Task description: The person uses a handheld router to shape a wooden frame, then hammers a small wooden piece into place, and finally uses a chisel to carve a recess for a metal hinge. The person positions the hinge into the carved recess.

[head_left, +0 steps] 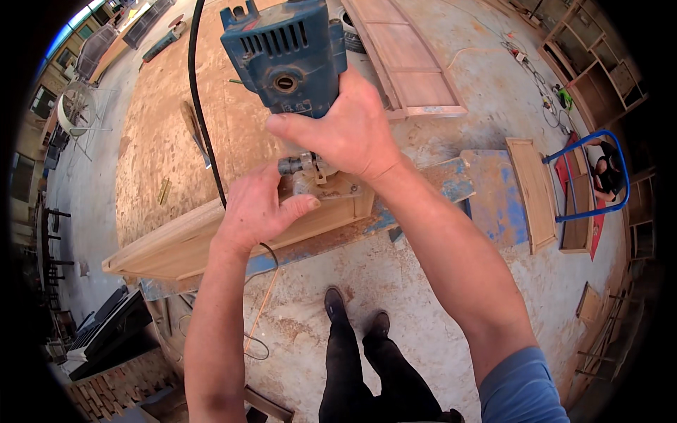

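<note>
We hold a boxy, slot-vented, dusty blue power tool [282,56] over one end of a long, pale-grained wooden panel [173,241]

Our bare right hand [352,130] is clamped around the tool; our bare left hand [255,210], thumb apart, lies by its pale, scuffed base [343,189], whether gripping we cannot tell

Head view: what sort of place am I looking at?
Probably a woodworking shop: the right hand grips a blue power tool, a pale wooden piece lies below it on the bench side, and a framed wooden panel lies beyond.
</note>
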Available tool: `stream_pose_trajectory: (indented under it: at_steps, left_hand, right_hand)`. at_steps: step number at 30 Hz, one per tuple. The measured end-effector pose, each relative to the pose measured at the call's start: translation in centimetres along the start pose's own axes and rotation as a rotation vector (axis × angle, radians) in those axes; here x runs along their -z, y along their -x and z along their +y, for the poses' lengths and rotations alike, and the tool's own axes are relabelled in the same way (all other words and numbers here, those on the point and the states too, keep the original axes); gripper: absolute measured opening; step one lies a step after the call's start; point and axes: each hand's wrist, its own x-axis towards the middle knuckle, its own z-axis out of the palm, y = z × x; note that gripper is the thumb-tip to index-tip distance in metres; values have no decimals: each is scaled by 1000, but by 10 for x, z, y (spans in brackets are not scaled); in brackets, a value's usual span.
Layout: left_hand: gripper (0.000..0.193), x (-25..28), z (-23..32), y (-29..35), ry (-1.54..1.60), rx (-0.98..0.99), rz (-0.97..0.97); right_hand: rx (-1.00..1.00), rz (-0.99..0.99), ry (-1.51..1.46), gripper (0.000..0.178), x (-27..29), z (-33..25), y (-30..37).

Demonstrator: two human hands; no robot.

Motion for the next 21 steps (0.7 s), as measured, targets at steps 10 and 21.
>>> stream_pose_trajectory:
  at_steps: [10, 21]
  left_hand:
    - [100, -1, 1, 0, 55, -4, 34]
    - [92, -2, 2, -1, 82, 24, 41]
  right_hand:
    - [32, 13, 17, 65, -3, 7, -3]
    - [17, 13, 36, 65, -2, 8, -6]
